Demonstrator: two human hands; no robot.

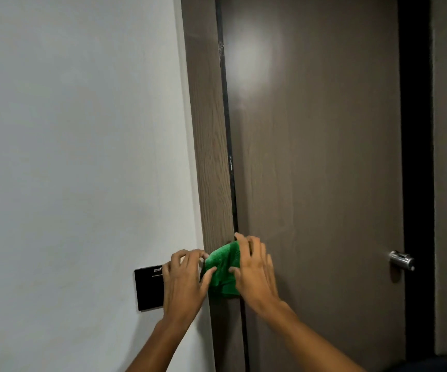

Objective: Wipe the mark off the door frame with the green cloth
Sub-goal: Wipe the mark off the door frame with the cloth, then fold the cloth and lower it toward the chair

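Note:
The green cloth (223, 269) lies bunched against the brown wood-grain door frame (210, 146), low on its left post. My left hand (184, 280) pinches the cloth's left edge with thumb and fingertips. My right hand (254, 269) grips its right side, fingers spread over the cloth and onto the door edge. Small pale marks (231, 163) show on the dark strip between frame and door, well above the cloth. Another pale scuff (221, 48) sits near the top of that strip.
The brown door (319, 157) is closed, with a metal handle (402, 260) at the right. A black wall panel (148, 288) sits on the white wall (77, 157) just left of my left hand. A dark object (442, 362) fills the lower right corner.

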